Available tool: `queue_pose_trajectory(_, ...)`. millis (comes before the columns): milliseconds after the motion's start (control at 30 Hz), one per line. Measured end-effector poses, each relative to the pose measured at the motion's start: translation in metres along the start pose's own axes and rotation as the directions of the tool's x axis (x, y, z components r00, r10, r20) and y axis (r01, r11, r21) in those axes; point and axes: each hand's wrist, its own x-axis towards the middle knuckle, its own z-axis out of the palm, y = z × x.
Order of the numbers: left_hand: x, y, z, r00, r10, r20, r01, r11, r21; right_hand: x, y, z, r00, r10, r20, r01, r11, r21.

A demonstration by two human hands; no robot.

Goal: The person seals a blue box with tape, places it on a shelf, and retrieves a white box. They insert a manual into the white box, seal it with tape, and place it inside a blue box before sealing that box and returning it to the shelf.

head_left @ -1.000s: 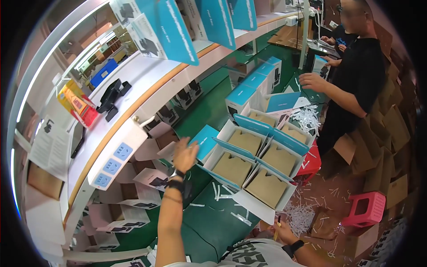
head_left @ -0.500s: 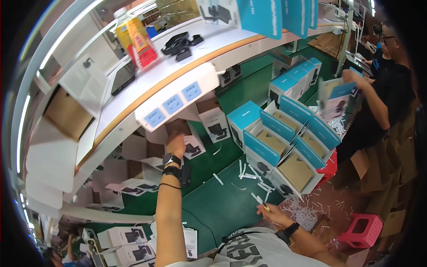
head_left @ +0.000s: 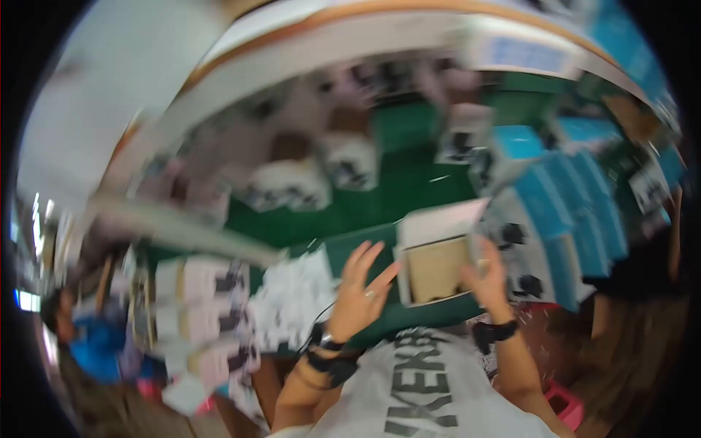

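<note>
The picture is blurred by motion. An open white box [head_left: 437, 261] with a brown cardboard inside lies on the green table [head_left: 365, 204] close to my chest. My left hand [head_left: 358, 292] is beside the box's left edge, fingers spread, palm toward it. My right hand [head_left: 488, 276] grips the box's right side. Both wrists wear dark bands.
Blue boxes [head_left: 562, 212] stand in a row at the right. White printed boxes [head_left: 204, 306] and a heap of white papers [head_left: 292, 299] lie at the left. A white shelf [head_left: 350, 36] curves overhead. A person in blue [head_left: 95, 343] sits at far left.
My view has swung left and down. My left hand came back from the boxes under the shelf to the table near me. My right hand now holds an open white box.
</note>
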Motion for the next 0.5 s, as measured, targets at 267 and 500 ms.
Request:
queue_pose_trajectory(267,-0.216,-0.180,-0.002,0.597,-0.710,-0.374,0.799,0.482,0.361,-0.015,-0.001,0.014,0.906,0.412,-0.093,-0.302,0.786,0.539)
queue_pose_trajectory(500,-0.205,-0.246,-0.004,0.444,-0.883,-0.149,0.794,0.311,0.523,-0.022,-0.013,0.011,0.936,0.336,0.108,-0.353,0.902,0.249)
